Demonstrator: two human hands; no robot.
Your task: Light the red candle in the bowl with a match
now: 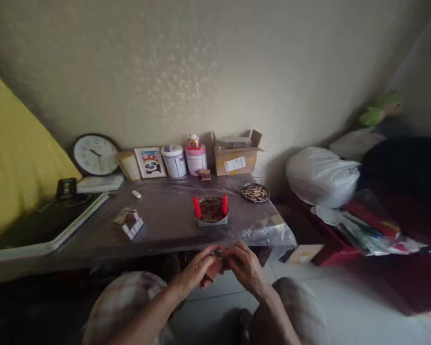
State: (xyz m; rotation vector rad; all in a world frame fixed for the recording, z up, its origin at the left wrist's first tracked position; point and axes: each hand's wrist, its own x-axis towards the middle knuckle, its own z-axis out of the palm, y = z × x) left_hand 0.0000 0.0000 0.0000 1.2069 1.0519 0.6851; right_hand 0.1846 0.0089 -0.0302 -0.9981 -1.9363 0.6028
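Just beyond the table's front edge, over the floor between the knees, my left hand (201,266) is closed around a small flat reddish-brown piece (213,270). Its kind is not clear. My right hand (244,266) meets it from the right, fingertips pinched at the top of the piece, where a small dark bit shows between the two hands. On the table beyond stands a round tin (211,221) filled with dark grains, with two red candles (224,205) upright at its sides. A round plate (255,199) of thin sticks lies to the right.
A small structure of white and brown blocks (132,226) stands at the table's left. Along the wall are a clock (96,154), a panda picture (151,163), two canisters (174,162), small brown blocks (205,175) and an open cardboard box (235,163). White bags (318,175) lie at right.
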